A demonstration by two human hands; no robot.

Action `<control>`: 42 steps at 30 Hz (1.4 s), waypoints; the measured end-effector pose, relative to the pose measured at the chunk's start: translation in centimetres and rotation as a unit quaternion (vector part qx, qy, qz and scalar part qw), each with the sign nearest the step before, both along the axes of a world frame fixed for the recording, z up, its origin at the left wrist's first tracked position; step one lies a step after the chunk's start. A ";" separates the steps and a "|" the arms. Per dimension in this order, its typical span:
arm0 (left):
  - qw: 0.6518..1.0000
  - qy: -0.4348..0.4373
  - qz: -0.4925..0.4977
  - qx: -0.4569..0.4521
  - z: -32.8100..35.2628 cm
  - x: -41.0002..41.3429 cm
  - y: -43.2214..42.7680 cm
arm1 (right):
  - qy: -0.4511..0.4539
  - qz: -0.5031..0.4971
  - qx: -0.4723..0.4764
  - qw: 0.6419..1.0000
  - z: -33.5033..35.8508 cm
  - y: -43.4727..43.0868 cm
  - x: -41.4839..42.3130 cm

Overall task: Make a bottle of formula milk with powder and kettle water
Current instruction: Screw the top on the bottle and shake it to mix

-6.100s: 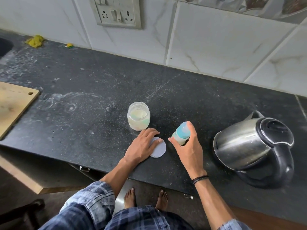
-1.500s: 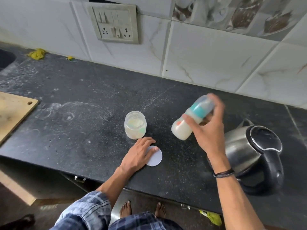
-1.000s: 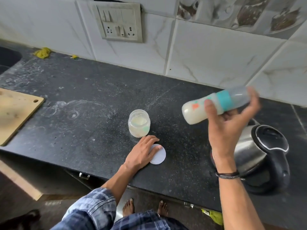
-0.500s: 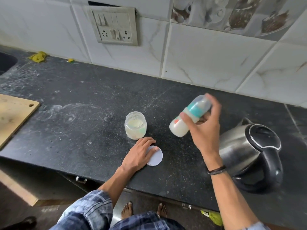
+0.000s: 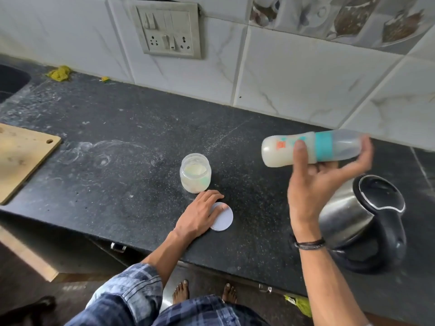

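Your right hand (image 5: 310, 187) is raised above the counter (image 5: 117, 184) and grips the bottle (image 5: 277, 151). Your thumb (image 5: 300, 156) lies across its front and your fingers curl round its far side near the clear cap. The bottle lies almost level in the air, base to the left and cap to the right, with a teal ring between. It holds milky white liquid.

Your left hand (image 5: 197, 217) lies flat near the counter's front edge, fingers straight and relaxed, gripping nothing. Its fingertips rest on a round white lid (image 5: 224, 221) that lies flat on the counter.

Just behind those fingertips stands an open jar (image 5: 195, 172) with pale powder in it, upright, about mid-counter. The kettle (image 5: 353, 220) sits toward the counter's right end, near the front edge, lid down, partly behind your right wrist with its dark wristband (image 5: 309, 244). A wooden cutting board (image 5: 21, 158) lies at the left end, and a yellow cloth (image 5: 57, 72) sits at the back left against the tiled wall.
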State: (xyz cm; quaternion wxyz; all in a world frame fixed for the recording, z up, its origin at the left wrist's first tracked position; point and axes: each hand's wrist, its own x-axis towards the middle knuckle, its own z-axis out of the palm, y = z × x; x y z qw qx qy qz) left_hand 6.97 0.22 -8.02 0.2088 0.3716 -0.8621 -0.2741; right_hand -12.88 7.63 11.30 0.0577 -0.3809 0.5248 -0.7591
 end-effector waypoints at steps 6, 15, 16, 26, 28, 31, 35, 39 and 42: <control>1.000 0.002 0.000 0.005 0.0 -0.1 0.0 | 0.034 0.037 0.126 0.991 0.1 0.7 0.0; 1.000 0.003 -0.001 0.001 -0.2 0.0 0.0 | 0.043 0.038 0.118 0.991 0.5 0.5 0.3; 1.000 0.001 0.001 -0.001 -0.2 -0.1 0.0 | 0.025 0.026 0.055 0.998 0.7 0.5 0.4; 1.000 0.004 -0.001 -0.007 -0.1 0.0 0.0 | 0.038 0.025 0.079 0.996 -0.4 1.4 0.7; 1.000 0.006 -0.001 -0.010 -0.2 0.0 -0.1 | 0.034 -0.010 0.025 0.999 -0.5 1.2 0.6; 1.000 0.009 -0.004 -0.007 -0.2 0.1 0.1 | 0.092 0.015 0.192 0.977 -0.8 1.1 0.4; 1.000 0.006 -0.005 -0.003 0.0 -0.1 0.0 | 0.056 0.012 0.105 0.993 0.4 1.6 -1.0; 1.000 0.006 -0.002 -0.001 -0.2 0.1 0.1 | 0.041 -0.014 0.020 0.999 0.7 0.8 -1.1; 1.000 0.009 -0.002 0.001 -0.2 0.1 0.1 | 0.070 0.040 0.185 0.979 -0.4 1.1 -0.9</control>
